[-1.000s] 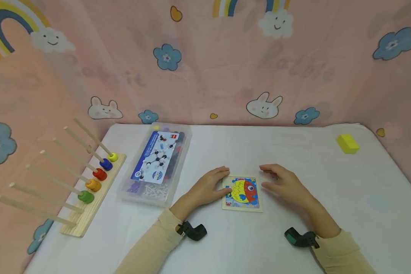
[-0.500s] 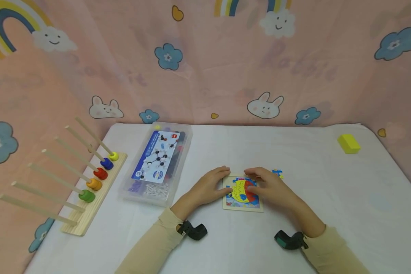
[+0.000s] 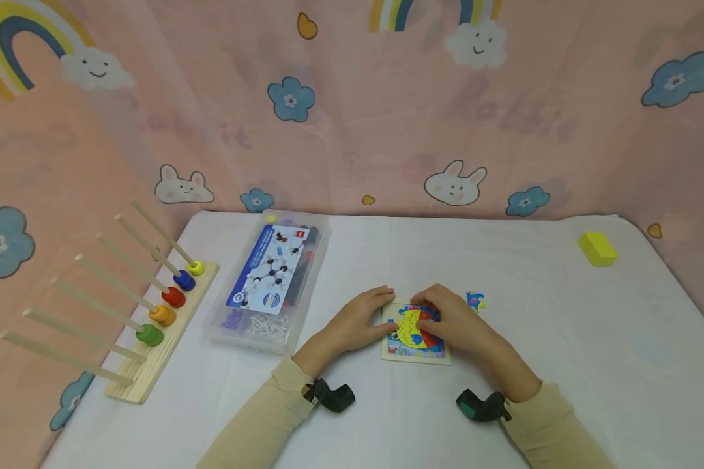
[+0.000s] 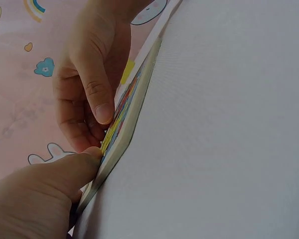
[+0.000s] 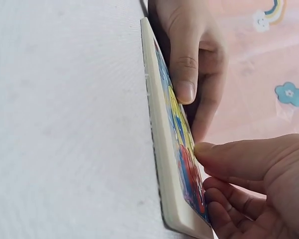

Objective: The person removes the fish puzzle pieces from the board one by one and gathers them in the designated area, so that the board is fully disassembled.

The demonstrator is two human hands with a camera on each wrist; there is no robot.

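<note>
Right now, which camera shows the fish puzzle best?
The head view: it looks down on the fish puzzle, though the left hand and right hand cover parts. Both wrist views show it steeply slanted, nearly edge-on.

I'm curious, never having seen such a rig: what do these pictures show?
No machine here: a person works bare-handed. The wide view comes from a camera worn on the head; the two close views, from black wrist cameras. On the white table are a fish jigsaw puzzle, a loose puzzle piece, a clear plastic case, a yellow block and a wooden peg stand with rings. The left hand holds the puzzle's left edge; the right hand touches its top; whether it pinches a piece is unclear.
</note>
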